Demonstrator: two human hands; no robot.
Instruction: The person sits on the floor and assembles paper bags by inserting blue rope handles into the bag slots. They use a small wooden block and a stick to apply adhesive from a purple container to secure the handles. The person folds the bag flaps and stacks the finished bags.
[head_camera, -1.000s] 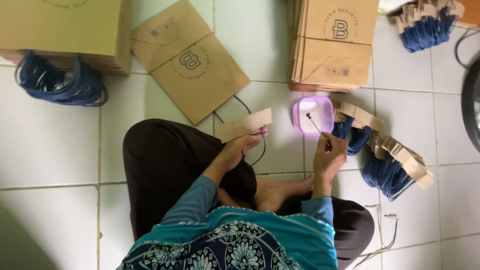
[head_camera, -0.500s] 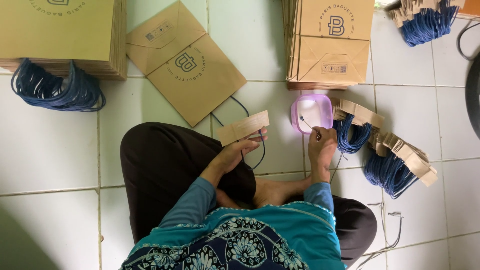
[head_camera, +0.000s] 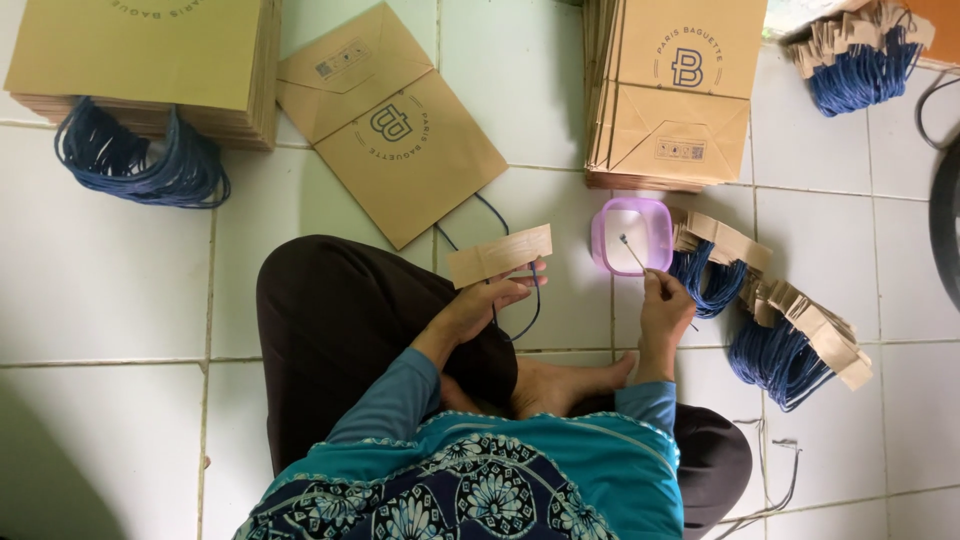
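On the white tiled floor (head_camera: 120, 300), the person sat cross-legged with both hands out front. The left hand (head_camera: 478, 305) had its grip closed around a brown paper strip (head_camera: 500, 256), thumb on top and fingers curled under, and a dark blue cord loop (head_camera: 520, 300) hung off that strip, trailing down past the knee. The right hand (head_camera: 665, 310) was pinched tight on a thin stick (head_camera: 636, 256), fingertips pressed together, with the far tip of the stick sitting inside a small purple tub (head_camera: 630, 235) just in front of it. Can't really tell what was in the tub, just looked pale. Right beside that hand lay a row of cord handles with paper strips (head_camera: 790, 330), fanned out on the tiles. Further up there was a single flat brown paper bag (head_camera: 400, 140), a stack of bags (head_camera: 675, 95) to its right, another stack (head_camera: 150, 55) at the far left with blue cords (head_camera: 140, 160) spilling out under it.
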